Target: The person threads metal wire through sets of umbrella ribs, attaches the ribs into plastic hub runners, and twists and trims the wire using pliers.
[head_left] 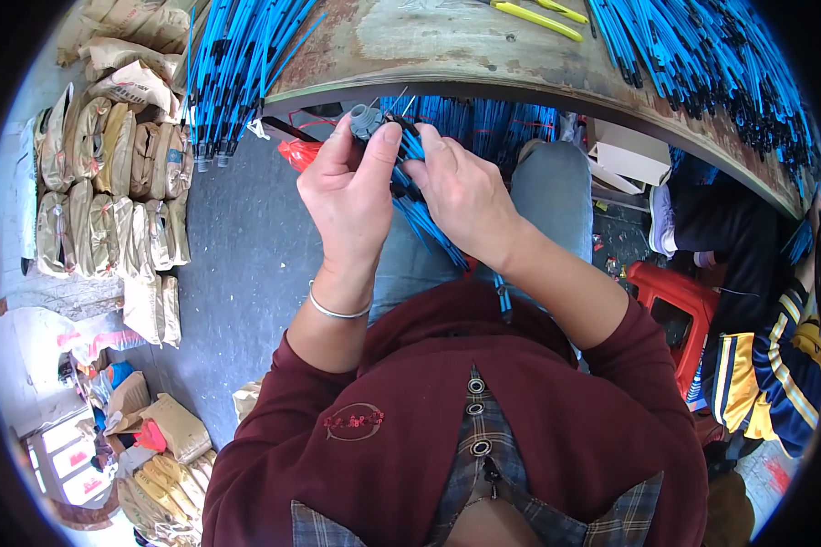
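Observation:
Over my lap, close to the table's near edge, both hands are together. My left hand (349, 193) pinches a grey ribbed plastic fitting (365, 119) between thumb and fingers. A bundle of thin blue rods (426, 225) with black parts slants down from the fitting toward my lap. My right hand (466, 193) closes round the upper part of this bundle, beside my left thumb. Thin metal pins (409, 104) stick up beyond the fingertips. Fingers hide where the rods meet the fitting. More blue rods (503, 296) with dark ends lie against my lap.
The worn wooden table (420, 46) bears blue rod piles at left (237, 68) and right (693, 55), and yellow-handled pliers (538, 18). A white carton (631, 153) and red stool (680, 314) stand right, beside another person (780, 365). Brown packages (109, 219) are stacked left.

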### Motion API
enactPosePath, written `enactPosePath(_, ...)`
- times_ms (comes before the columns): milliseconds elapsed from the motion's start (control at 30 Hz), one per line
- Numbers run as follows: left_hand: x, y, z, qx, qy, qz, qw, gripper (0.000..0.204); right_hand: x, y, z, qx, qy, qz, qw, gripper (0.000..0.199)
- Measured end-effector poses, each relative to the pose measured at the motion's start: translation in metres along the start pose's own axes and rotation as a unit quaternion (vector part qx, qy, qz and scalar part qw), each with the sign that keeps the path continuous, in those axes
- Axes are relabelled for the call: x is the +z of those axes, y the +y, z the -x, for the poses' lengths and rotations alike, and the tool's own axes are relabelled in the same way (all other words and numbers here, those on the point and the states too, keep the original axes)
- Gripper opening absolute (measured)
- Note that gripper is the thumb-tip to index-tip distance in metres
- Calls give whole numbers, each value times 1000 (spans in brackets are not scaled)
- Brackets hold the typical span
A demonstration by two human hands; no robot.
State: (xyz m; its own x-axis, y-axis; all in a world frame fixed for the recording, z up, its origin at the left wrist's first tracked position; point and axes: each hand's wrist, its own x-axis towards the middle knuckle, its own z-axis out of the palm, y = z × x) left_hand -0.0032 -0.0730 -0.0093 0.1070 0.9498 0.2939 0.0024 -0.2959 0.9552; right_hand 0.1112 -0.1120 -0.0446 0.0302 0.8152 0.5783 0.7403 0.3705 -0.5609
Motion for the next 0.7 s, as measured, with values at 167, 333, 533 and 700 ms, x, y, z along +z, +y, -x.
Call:
enactPosePath(167, -12, -4, -7, -15, -79, 135, 988, 25, -4, 2, -1, 30, 23, -178, 983, 21)
enactPosePath(333, -26, -7, -14, 24, -202, 172, 964, 29, -19, 7, -5, 2, -71, -244, 967, 18)
enactPosePath(533, -26, -8, -11, -14, -181, 184, 966, 30, -19, 10, -16, 5, -130, -217, 968, 15)
enactPosePath(700, -10, -11, 2, 7, -84, 148, 985, 25, 1, -1, -12, 30, -79, -166, 982, 17)
